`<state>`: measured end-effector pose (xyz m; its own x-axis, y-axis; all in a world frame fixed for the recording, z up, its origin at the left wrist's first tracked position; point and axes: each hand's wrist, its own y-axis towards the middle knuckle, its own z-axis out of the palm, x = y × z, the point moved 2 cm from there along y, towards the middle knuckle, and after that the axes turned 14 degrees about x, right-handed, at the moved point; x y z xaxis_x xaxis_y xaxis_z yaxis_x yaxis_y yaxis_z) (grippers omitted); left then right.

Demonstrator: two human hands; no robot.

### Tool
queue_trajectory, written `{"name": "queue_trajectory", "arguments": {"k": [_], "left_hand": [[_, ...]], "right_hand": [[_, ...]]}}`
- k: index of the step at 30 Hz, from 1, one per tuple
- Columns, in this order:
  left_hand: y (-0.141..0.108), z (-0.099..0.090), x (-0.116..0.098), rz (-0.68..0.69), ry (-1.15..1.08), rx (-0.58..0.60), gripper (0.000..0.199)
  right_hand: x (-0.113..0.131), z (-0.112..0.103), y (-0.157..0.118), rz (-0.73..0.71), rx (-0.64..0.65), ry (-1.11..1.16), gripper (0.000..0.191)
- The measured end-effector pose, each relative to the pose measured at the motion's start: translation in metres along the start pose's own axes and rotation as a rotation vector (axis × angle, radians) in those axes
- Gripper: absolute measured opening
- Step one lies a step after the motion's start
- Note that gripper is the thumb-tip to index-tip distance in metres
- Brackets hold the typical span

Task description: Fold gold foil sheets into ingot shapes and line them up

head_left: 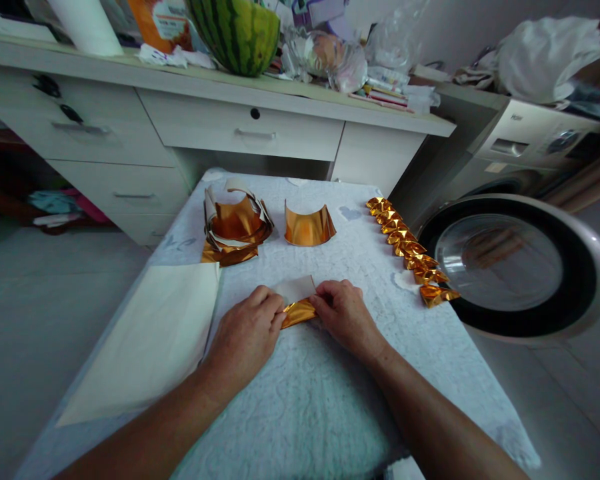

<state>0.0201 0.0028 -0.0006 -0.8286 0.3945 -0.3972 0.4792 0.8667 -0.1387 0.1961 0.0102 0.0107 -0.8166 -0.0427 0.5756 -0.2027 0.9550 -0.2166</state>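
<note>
Between my two hands lies a small sheet of gold foil paper (pixel 299 313) with a pale back, its near edge folded up so that a gold strip shows. My left hand (pixel 247 333) pinches the strip's left end, fingers curled. At its right end my right hand (pixel 347 317) grips the paper between thumb and fingers. Just beyond them a single curved gold sheet (pixel 309 227) stands on the cloth. Left of that sits a curled stack of gold sheets (pixel 236 223). A row of folded gold foil pieces (pixel 407 243) runs along the table's right side.
A quilted light-blue cloth (pixel 300 400) covers the table. White paper (pixel 150 333) lies at its left edge. Behind stands a white drawer counter (pixel 255 130) bearing a cut watermelon (pixel 240 33) and plastic bags. At right, a washing machine's open round door (pixel 517 263) reaches near the table.
</note>
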Motion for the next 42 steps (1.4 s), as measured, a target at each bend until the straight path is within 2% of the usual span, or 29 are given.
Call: {"name": "queue_trajectory", "arguments": {"k": [22, 34, 42], "left_hand": [[-0.0008, 0.0005, 0.0005, -0.022, 0.030, 0.026, 0.014], [-0.0003, 0.0030, 0.0019, 0.005, 0.013, 0.001, 0.012], [-0.0002, 0.0035, 0.0025, 0.003, -0.016, 0.001, 0.012]], "right_hand": [[0.0002, 0.0002, 0.0010, -0.001, 0.002, 0.034, 0.017], [0.0026, 0.0034, -0.0018, -0.059, -0.068, 0.085, 0.008], [0.0090, 0.0025, -0.0047, -0.078, -0.078, 0.108, 0.009]]}}
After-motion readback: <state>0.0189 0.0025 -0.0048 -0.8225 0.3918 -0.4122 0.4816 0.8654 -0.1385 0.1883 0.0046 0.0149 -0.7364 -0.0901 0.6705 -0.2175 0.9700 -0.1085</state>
